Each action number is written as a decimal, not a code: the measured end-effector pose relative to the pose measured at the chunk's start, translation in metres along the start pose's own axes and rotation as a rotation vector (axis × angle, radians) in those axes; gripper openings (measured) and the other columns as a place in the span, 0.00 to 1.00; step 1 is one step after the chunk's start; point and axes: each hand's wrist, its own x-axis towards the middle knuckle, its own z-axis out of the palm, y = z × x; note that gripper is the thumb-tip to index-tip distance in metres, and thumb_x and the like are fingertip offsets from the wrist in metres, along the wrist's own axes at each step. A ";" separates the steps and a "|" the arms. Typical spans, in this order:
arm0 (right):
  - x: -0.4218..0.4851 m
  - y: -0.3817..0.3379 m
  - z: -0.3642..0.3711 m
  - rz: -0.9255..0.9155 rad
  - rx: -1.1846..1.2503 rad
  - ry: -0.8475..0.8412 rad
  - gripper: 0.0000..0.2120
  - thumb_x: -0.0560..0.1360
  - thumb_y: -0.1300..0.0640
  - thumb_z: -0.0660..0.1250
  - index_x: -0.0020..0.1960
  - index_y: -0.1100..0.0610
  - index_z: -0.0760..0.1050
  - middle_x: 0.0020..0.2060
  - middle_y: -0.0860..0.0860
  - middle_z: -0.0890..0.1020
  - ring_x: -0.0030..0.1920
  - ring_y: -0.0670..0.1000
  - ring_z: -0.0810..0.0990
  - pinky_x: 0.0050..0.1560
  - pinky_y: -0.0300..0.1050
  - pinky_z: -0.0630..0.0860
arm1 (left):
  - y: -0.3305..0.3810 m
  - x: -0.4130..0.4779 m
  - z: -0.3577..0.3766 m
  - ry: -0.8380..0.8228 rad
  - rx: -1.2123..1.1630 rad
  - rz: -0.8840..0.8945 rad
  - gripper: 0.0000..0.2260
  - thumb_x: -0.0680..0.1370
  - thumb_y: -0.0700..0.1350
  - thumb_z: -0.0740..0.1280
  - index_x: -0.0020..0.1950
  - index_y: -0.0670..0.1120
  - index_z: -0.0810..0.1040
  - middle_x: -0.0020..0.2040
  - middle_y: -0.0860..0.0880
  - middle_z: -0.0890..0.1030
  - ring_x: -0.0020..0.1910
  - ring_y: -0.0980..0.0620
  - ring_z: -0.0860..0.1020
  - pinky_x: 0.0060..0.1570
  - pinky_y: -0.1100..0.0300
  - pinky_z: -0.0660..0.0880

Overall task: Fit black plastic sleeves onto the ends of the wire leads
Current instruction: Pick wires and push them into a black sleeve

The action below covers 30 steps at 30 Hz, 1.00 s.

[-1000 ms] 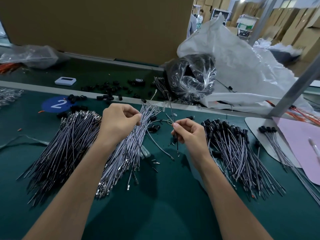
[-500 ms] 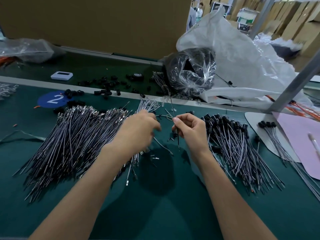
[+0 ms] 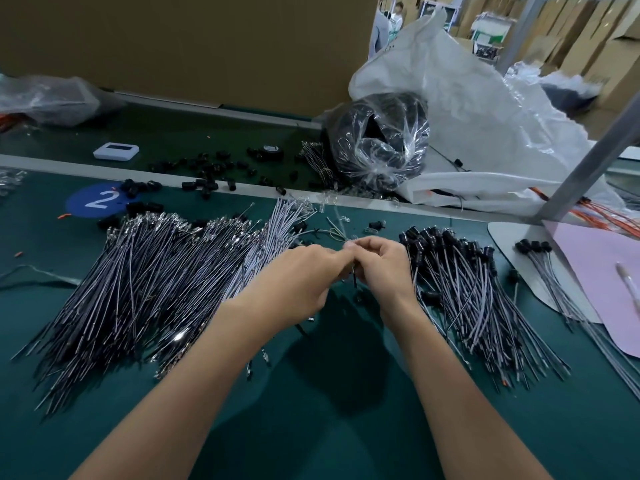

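Dangling from the right hand [image 3: 381,268] grip — one wire lead [image 3: 354,277].

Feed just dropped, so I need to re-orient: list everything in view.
bare wire leads: one large heap, grey, silver-tipped, near left
sleeved leads: one heap, grey, black-ended, near right
loose black sleeves: many, black, scattered far left
blue sticker: one, marked 2, far left
clear bag: one, holds black parts, far centre
white sack: one, behind the bag
pink sheet: one, right edge
held lead: one, dark, centre
left hand: fingers curled, meeting the right hand; contents hidden
right hand: pinches the held lead
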 end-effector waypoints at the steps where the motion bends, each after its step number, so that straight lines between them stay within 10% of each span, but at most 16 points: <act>1: -0.001 0.000 0.000 0.051 0.003 -0.040 0.05 0.73 0.63 0.70 0.39 0.62 0.81 0.29 0.54 0.80 0.31 0.50 0.76 0.33 0.42 0.71 | 0.003 -0.002 0.002 0.033 -0.017 0.033 0.15 0.74 0.32 0.62 0.57 0.47 0.72 0.50 0.47 0.80 0.47 0.41 0.77 0.40 0.52 0.70; 12: -0.005 -0.010 -0.003 0.170 0.314 -0.262 0.06 0.76 0.64 0.68 0.40 0.61 0.79 0.33 0.54 0.81 0.34 0.49 0.78 0.32 0.37 0.75 | 0.014 -0.005 0.017 0.198 -0.009 0.199 0.12 0.68 0.28 0.67 0.48 0.40 0.80 0.45 0.44 0.82 0.48 0.42 0.79 0.42 0.52 0.77; 18: -0.003 -0.006 -0.002 0.105 0.360 -0.222 0.07 0.77 0.64 0.67 0.40 0.59 0.78 0.31 0.52 0.80 0.29 0.47 0.77 0.30 0.39 0.75 | 0.010 -0.002 0.024 0.294 -0.406 0.090 0.08 0.72 0.32 0.69 0.44 0.43 0.83 0.41 0.48 0.85 0.40 0.46 0.82 0.40 0.51 0.78; 23: -0.003 -0.006 -0.002 -0.042 0.245 -0.142 0.04 0.76 0.64 0.69 0.43 0.59 0.79 0.30 0.50 0.82 0.31 0.45 0.78 0.34 0.35 0.75 | 0.003 0.002 0.014 0.766 -1.020 -0.501 0.04 0.75 0.36 0.70 0.43 0.45 0.82 0.38 0.51 0.84 0.34 0.53 0.84 0.32 0.61 0.79; 30: -0.008 -0.006 0.004 -0.163 0.085 -0.238 0.06 0.75 0.65 0.70 0.41 0.57 0.80 0.31 0.50 0.83 0.34 0.47 0.79 0.36 0.38 0.76 | -0.013 -0.003 0.006 0.615 -1.486 -0.707 0.02 0.73 0.38 0.73 0.44 0.43 0.83 0.34 0.49 0.84 0.28 0.55 0.79 0.27 0.65 0.75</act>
